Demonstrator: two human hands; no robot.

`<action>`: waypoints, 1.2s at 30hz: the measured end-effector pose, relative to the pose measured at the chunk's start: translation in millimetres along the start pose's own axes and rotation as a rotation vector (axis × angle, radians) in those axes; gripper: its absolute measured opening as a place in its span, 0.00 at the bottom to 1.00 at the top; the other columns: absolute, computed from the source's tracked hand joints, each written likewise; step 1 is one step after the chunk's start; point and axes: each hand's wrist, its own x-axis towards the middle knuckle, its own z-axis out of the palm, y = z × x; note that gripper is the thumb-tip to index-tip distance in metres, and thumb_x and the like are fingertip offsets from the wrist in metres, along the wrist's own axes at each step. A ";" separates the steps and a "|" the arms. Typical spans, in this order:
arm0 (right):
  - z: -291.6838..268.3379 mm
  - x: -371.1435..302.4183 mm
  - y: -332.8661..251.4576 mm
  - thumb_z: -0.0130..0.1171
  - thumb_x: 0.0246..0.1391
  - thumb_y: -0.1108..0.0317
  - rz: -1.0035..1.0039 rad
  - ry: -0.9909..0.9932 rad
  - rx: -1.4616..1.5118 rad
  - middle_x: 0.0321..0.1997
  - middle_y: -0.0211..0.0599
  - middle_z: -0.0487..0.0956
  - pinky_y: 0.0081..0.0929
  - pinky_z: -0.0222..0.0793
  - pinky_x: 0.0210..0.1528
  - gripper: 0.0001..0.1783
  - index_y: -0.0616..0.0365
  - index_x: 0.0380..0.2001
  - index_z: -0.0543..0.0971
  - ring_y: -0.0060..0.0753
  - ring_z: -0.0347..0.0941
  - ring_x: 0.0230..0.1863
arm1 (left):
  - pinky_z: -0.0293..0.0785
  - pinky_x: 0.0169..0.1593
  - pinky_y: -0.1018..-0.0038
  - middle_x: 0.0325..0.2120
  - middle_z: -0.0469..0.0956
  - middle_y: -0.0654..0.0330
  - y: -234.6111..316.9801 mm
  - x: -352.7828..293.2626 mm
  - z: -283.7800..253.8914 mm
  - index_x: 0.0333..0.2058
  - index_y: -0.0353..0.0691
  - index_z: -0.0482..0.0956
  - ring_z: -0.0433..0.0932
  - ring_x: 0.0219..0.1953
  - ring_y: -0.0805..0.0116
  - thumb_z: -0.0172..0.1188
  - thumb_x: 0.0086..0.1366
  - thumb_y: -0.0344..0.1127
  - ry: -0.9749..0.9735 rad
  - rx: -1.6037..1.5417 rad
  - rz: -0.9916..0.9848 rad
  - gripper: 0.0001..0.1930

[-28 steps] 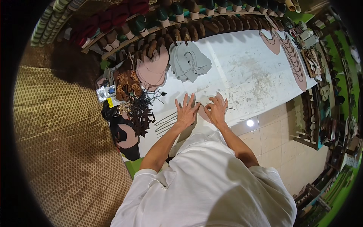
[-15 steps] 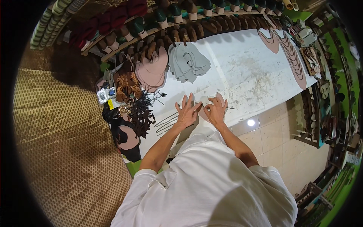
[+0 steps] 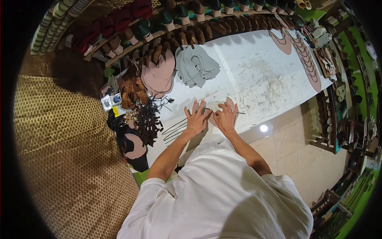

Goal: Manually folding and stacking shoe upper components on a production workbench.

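On the white table my left hand (image 3: 197, 118) pinches thumb and index finger together at a thin dark strip (image 3: 240, 113), its other fingers spread. Close beside it, my right hand (image 3: 225, 118) pinches the same strip, whose end sticks out past the hand on the right. Beneath both hands lies a pinkish flat piece (image 3: 213, 120), mostly covered by them. Several more thin dark strips (image 3: 175, 128) lie side by side to the left of my left hand. What sits exactly between the fingertips is too small to make out.
Left on the table are a heap of black straps (image 3: 149, 121), leopard-patterned pieces (image 3: 133, 89), pink sheets (image 3: 157, 77) and grey cut pieces (image 3: 197, 67). Overlapping pink sole shapes (image 3: 306, 61) lie at the far right. Racks of shoes (image 3: 183, 16) line the back; scraps (image 3: 266, 77) litter the table.
Both hands stay nearly in place, still pinching the strip. The right hand's fingers have shifted slightly, and the view has moved a little.
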 end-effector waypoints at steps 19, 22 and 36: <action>-10.3 -15.0 36.4 0.70 0.49 0.60 -0.086 0.023 0.068 0.66 0.36 0.74 0.64 0.40 0.77 0.11 0.50 0.35 0.90 0.46 0.60 0.74 | 0.34 0.67 0.19 0.80 0.40 0.57 11.6 -4.4 -0.3 0.62 0.64 0.80 0.35 0.80 0.44 0.58 0.65 0.40 0.047 0.036 0.021 0.26; -10.9 -13.4 34.2 0.69 0.50 0.58 -0.113 0.000 0.049 0.69 0.38 0.73 0.66 0.37 0.77 0.11 0.52 0.33 0.89 0.48 0.59 0.75 | 0.34 0.67 0.19 0.80 0.40 0.57 11.9 -3.4 -0.9 0.63 0.65 0.79 0.35 0.80 0.44 0.58 0.65 0.39 0.035 0.034 0.019 0.26; -8.9 -25.8 22.0 0.69 0.50 0.61 0.023 -0.017 0.137 0.62 0.33 0.76 0.73 0.31 0.75 0.06 0.49 0.27 0.88 0.47 0.59 0.75 | 0.36 0.67 0.18 0.80 0.42 0.56 7.9 -5.2 5.0 0.64 0.65 0.76 0.39 0.80 0.43 0.60 0.67 0.40 0.089 0.043 0.060 0.25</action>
